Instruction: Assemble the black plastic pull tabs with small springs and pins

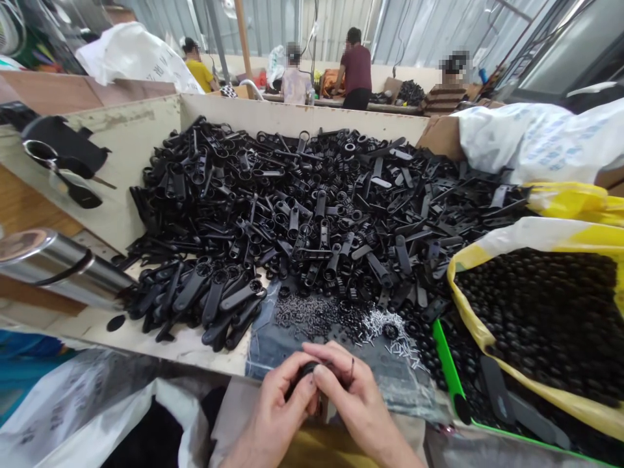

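Left hand (275,416) and right hand (353,403) are together, both clamped on a small round black part (306,372), which sits between them at the near edge of the bench. Fingers hide most of it, so its exact shape is hard to make out. Just ahead of the hands lies a denim cloth (266,344) with a patch of tiny dark bits (312,315) and a scatter of short silver pins (390,331). Beyond that, a wooden tray (292,117) holds a big heap of black plastic parts (292,208), some with ring ends, tangled and overlapping, so single pieces are hard to separate. To the right, a yellow bag (480,331) is full of black round pieces (536,312). It overlaps a green-rimmed tray (451,370) holding black strips (497,390), cut off at the frame edge. A white sack (536,140) sits on the far right corner of the wooden tray. A steel cylinder (49,263) lies at left, cut off by the frame. A white plastic sack (82,416) sits lower left. Three co-workers (355,68) are at a far bench, well apart; a fourth (197,65) is further left, partly hidden.
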Available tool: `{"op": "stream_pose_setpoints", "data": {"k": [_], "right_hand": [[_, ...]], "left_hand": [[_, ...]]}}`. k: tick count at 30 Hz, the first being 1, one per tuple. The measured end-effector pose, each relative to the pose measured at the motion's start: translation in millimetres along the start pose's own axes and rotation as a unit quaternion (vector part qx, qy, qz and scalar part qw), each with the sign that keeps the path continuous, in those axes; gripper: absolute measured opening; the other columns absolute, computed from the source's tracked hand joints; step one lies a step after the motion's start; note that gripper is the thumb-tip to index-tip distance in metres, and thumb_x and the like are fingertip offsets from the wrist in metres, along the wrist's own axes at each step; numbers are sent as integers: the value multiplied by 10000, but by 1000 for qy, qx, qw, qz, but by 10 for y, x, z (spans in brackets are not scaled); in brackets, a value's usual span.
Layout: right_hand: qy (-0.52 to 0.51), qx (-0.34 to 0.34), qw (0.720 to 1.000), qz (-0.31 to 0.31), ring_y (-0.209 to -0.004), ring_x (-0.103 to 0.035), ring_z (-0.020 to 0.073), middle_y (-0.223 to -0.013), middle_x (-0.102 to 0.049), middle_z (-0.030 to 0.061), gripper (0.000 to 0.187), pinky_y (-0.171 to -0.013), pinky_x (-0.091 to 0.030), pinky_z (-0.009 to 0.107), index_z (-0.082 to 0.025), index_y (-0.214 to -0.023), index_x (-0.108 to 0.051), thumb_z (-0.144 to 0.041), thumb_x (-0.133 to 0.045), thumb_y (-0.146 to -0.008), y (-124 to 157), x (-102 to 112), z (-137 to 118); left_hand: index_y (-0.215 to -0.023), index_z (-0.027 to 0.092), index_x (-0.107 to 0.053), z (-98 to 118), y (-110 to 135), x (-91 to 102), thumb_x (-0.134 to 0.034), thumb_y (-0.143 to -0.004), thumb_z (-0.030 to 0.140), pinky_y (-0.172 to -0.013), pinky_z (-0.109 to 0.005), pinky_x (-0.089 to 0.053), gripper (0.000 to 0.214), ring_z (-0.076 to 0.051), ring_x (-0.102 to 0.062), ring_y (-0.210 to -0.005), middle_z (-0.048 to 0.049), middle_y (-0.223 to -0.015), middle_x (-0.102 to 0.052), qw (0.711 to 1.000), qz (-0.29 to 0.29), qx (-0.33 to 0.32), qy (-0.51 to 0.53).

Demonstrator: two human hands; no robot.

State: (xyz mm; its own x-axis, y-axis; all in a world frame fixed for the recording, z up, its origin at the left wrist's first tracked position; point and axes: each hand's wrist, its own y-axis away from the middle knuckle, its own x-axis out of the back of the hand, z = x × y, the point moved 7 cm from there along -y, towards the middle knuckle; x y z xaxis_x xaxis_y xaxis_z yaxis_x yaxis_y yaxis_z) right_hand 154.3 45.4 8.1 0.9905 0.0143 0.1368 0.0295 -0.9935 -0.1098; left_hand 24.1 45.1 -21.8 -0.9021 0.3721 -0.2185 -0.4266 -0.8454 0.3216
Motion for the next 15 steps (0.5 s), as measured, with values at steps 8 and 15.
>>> {"op": "stream_pose_setpoints", "data": {"k": [8,15], "right_hand": [[-14,-35,999,27,-680,-579,149,-931,-671,34,366,-639,-523,269,-259,-1213,-783,-506,-651,-978,5,20,51],[-41,-132,990,-8,-730,-619,198,-838,-704,48,487,-692,-530,324,-198,-1207,-782,-593,-672,-944,18,18,313]], "left_hand": [[-1155,253,-771,454,63,87,-595,-993,324,-870,-321,-492,249,-257,-672,-923,-87,-1000,-757,950,58,-104,-290],[-1385,238,-598,229,43,290,-667,-858,247,-1093,-463,-438,532,-346,-597,-1270,-127,-1333,-691,958,72,41,-275]]}}
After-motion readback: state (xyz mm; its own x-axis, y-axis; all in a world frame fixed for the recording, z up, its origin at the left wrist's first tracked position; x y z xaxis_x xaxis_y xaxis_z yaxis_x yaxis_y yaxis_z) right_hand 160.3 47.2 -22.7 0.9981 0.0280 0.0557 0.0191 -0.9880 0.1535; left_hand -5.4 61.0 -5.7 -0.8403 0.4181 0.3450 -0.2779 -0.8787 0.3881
